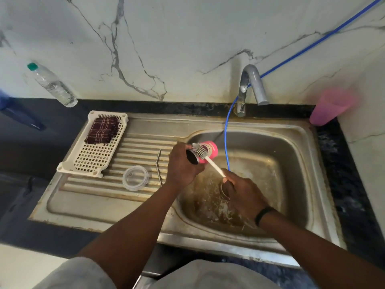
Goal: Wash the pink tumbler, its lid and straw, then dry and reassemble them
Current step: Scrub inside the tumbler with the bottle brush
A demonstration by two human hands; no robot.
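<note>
Over the left edge of the sink basin (287, 155), the pink tumbler (209, 152) lies tilted on its side in the left hand (182, 163), whose fingers wrap round its open end, the dark mouth turned toward the person. A bottle brush (200, 151) rests with its bristle head against the tumbler's outside near the rim, its white handle running down into the right hand (241, 190), which is curled round the handle's end. The step in hand looks like scrubbing the tumbler; to do it well, the left hand should turn the cup a little at a time while the brush works round the rim and then goes deep inside, with the mouth kept over the basin so the water drains there. The clear lid (135, 177) lies flat on the ribbed drainboard (133, 142), just left of the metal straw (159, 165), both apart from the hands and seemingly waiting their turn. Further left a white rack (91, 157) holds a folded dark cloth (102, 130). Behind the basin stand the tap (252, 86) and a blue hose (226, 142); a second pink cup (331, 107) sits blurred on the tabletop at right.
</note>
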